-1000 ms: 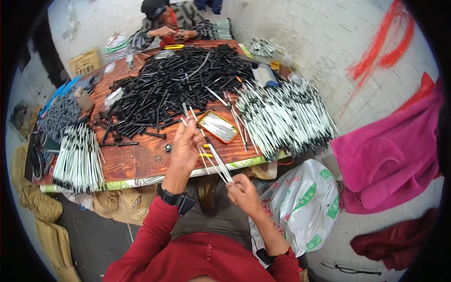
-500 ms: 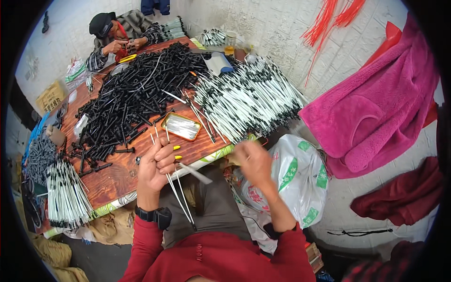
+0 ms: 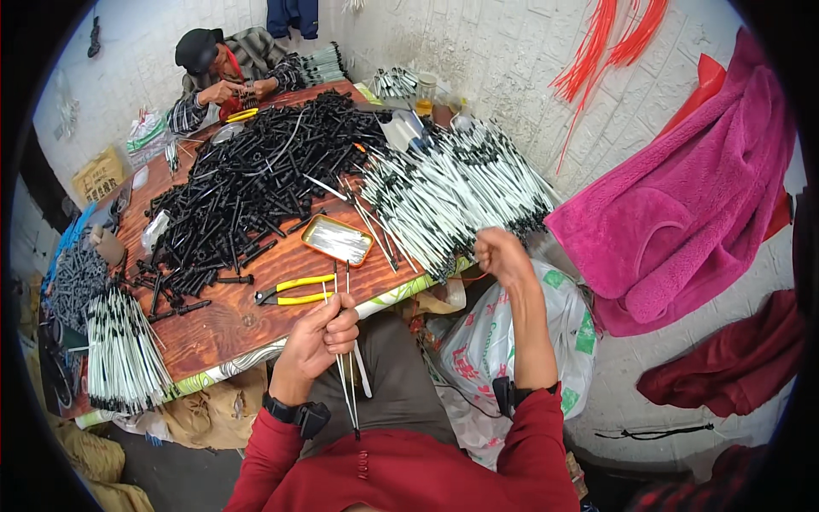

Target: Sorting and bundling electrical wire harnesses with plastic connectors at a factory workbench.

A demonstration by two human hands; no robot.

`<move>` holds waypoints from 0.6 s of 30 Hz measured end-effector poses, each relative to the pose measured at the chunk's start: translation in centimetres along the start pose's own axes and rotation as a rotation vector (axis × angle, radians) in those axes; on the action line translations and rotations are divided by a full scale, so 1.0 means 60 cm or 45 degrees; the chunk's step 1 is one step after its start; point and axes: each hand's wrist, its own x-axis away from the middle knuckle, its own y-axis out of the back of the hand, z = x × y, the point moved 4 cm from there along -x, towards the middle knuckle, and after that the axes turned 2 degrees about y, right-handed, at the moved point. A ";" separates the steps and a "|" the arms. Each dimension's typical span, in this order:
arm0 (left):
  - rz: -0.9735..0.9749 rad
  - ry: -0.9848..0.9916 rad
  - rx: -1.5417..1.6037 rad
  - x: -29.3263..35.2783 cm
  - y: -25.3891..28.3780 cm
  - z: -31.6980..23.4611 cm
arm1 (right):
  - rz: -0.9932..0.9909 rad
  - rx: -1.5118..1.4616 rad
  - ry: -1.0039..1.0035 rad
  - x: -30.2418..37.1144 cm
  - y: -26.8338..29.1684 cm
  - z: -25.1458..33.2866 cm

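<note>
My left hand is closed over my lap, gripping a few thin white rods with dark ends. The rods poke out above the fingers and hang down toward my shirt. My right hand is raised at the lower right edge of a big pile of similar white rods. Its fingers are curled together, and what they hold, if anything, is hidden. Just beyond my left hand lie yellow-handled pliers, beside an open shallow tin of thin pale pins.
A large heap of black plastic parts covers the middle of the wooden table. Another bundle of white rods stands at the left edge. A co-worker sits at the far side. White plastic bags lie right of my knees.
My right hand has moved right and away from me, toward the rod pile. My left hand has shifted right and a little nearer, still holding its rods, uncovering the pliers.
</note>
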 end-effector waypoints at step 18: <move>-0.524 -0.862 -0.507 -0.042 0.015 -0.089 | 0.629 0.296 -0.019 0.149 -0.170 -0.115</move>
